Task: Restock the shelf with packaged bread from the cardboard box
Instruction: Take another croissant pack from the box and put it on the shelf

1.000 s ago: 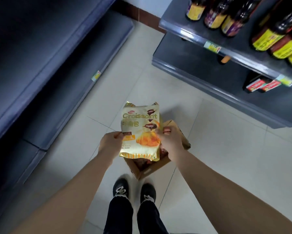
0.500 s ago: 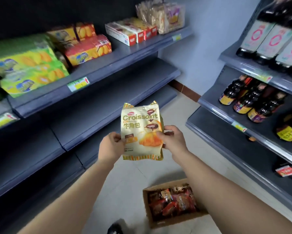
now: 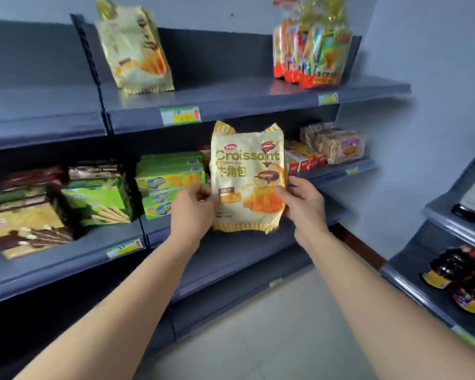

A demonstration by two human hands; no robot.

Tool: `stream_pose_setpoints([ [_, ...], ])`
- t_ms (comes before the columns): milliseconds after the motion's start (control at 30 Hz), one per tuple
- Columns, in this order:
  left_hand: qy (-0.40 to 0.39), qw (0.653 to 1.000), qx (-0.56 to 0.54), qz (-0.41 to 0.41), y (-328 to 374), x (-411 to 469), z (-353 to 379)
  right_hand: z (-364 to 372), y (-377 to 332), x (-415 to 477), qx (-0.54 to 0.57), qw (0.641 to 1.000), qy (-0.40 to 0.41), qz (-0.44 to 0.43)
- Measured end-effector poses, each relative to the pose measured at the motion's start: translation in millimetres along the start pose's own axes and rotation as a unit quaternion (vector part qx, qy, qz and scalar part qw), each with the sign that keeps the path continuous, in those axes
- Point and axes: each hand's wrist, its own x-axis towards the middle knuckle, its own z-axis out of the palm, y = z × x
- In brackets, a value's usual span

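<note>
Both side edges of the bag [image 3: 247, 176] are pinched, left grip [image 3: 193, 211] and right grip [image 3: 304, 207] holding it upright between them, just below the shelf [image 3: 244, 105]. Glossy film could slip from such thin pinches. Stood carelessly up there, the puffy bag might topple forward.

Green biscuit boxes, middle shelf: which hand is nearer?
Left. The left hand sits just right of the green biscuit boxes, holding the croissant bag; the right hand holds its far edge.

Dim, flat indoor light, probably from overhead. Motion blur smears the upper-shelf packet [image 3: 134, 48]. Wide-angle bending at the edges.
</note>
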Motion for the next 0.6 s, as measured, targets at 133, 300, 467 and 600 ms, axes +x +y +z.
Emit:
stream_pose_setpoints([
  [133, 0.042, 0.996, -0.033, 0.071, 51.4, 39.2, -47.1, 51.0, -59.5, 25.1, 0.026, 0.997, -0.026, -0.066],
  [300, 0.078, 0.991, -0.050, 0.101, 93.0, 86.5, -95.8, 108.6, -113.2, 56.0, 0.040, 0.991, -0.044, -0.124],
  [467, 0.109, 0.988, -0.034, 0.104, 105.0, 129.3, -124.7, 157.4, -139.9, 88.1, 0.015, 0.982, -0.099, -0.157],
  [600, 0.137, 0.985, -0.032, 0.102, 106.3, 165.4, -136.6, 189.9, -148.8, 122.9, 0.009, 0.976, -0.132, -0.174],
])
